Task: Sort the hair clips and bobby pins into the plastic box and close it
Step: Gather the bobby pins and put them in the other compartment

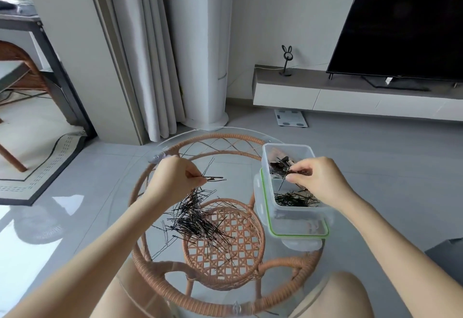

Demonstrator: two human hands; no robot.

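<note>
A loose pile of black bobby pins [198,220] lies on the round glass tabletop [250,300]. My left hand [172,179] hovers just above the pile's far end, pinching a few bobby pins [215,178] that stick out to the right. A clear plastic box [288,152] stands at the table's right, resting on its green-edged lid [298,235]. Inside it are dark hair clips [280,166] at the far end and bobby pins [295,198] at the near end. My right hand [318,179] is over the box, pinching several bobby pins [298,172].
The glass top sits on a rattan frame [150,275] with a woven lower shelf [225,247]. My knees show at the bottom edge. Beyond are a white bathroom scale [292,118] on the floor, a TV [400,21] on a low cabinet, curtains and a rug [45,164].
</note>
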